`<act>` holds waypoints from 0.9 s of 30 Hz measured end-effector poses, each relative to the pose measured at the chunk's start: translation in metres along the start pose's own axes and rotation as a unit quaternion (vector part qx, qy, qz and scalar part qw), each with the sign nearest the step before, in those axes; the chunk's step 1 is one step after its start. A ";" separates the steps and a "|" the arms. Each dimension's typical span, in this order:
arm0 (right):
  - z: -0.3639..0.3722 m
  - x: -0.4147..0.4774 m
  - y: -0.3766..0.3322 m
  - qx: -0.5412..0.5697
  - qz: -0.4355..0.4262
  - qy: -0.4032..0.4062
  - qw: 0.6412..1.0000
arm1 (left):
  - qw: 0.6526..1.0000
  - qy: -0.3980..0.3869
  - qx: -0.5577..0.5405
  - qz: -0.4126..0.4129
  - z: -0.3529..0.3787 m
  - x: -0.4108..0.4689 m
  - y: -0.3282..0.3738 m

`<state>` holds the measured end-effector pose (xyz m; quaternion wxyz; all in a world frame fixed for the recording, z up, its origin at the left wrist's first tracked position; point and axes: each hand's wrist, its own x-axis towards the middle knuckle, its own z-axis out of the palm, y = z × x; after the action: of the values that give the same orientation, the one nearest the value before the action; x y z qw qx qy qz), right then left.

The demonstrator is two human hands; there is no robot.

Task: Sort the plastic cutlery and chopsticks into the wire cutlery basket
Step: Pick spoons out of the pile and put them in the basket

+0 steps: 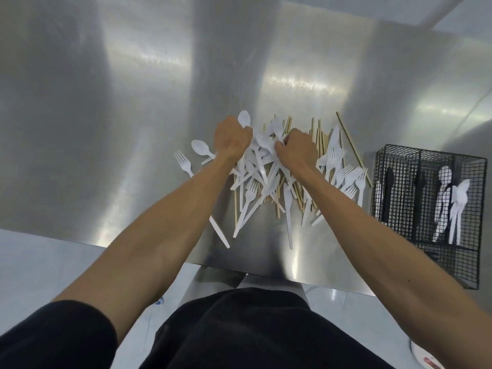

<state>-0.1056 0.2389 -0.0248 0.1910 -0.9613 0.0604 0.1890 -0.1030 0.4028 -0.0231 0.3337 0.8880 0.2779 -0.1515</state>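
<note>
A loose pile of white plastic cutlery (262, 171) mixed with pale wooden chopsticks (320, 139) lies on a steel table (106, 102), and both hands are buried in its far part. The left hand (232, 137) is curled into a fist around the handle of a white spoon (244, 119), whose bowl sticks up just beyond the knuckles. The right hand (295, 150) has its fingers bent down into the heap, pinching at another spoon (277, 128) whose bowl rises just beyond the fingertips; whether the grip has fully closed on it cannot be told.

Just to the left of the left fingers, a single spoon (200, 148) and a fork (183, 163) lie a little apart from the heap. Nearer the body than both hands, knives and forks fan out toward the table edge, one knife (288, 209) pointing straight back. To the right of the right fingers, a cluster of forks (351, 177) overlaps the chopsticks, and one long chopstick (352, 149) slants alone.

Farther right again, well apart from the pile, the black wire cutlery basket (464, 262) stands near the table's edge. Its rightmost compartment holds several white pieces (452, 203); another white piece shows in the leftmost compartment. Black sleeves and dark clothing fill the bottom of the view.
</note>
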 end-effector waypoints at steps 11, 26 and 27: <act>-0.021 -0.015 -0.005 0.108 -0.058 -0.005 0.992 | 0.992 0.076 -0.103 -0.011 -0.019 -0.029 -0.008; 0.007 -0.046 -0.010 -0.021 -0.043 -0.033 0.998 | 0.954 0.111 -0.236 -0.151 0.002 -0.086 -0.083; 0.008 -0.045 -0.011 -0.028 -0.040 -0.036 0.998 | 0.954 0.115 -0.228 -0.155 0.002 -0.083 -0.083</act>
<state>-0.1476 0.2540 -0.0103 0.1734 -0.9606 0.0093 0.2170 -0.2190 0.4204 -0.0290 0.4658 0.7454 0.4759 -0.0306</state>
